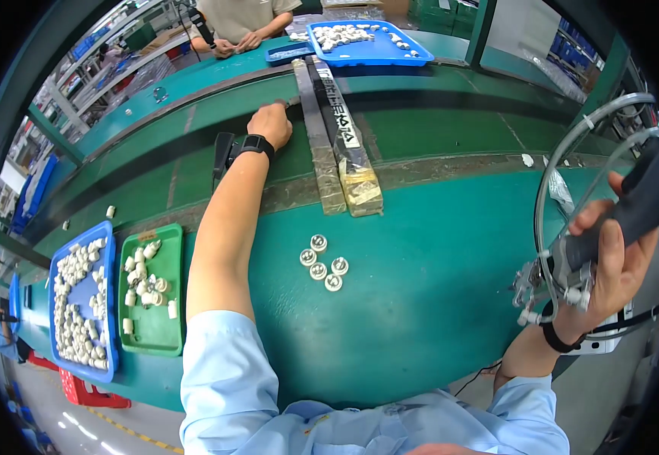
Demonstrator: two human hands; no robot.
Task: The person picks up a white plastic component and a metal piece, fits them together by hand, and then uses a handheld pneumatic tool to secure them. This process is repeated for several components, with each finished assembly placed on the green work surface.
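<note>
My left hand (pixel 271 125) reaches far across the bench, its fingers closed beside a long grey bar (pixel 314 136). What those fingers hold, if anything, I cannot make out. At the right side, my right hand (pixel 619 262) is wrapped around a dark grey hand tool (pixel 610 220) with metal fittings and clear hoses (pixel 553 171). Several small round white parts (pixel 318 271) with metallic centres lie in a cluster on the green bench (pixel 420 303) between my arms. A black bar (pixel 337 114) bound with tape lies against the grey one.
On the left stand a blue tray (pixel 112 303) and a green tray (pixel 151 345), both holding small white cylindrical parts. Across the bench a person (pixel 242 19) works next to another blue tray (pixel 367 57). A green frame post (pixel 480 34) rises at the far right.
</note>
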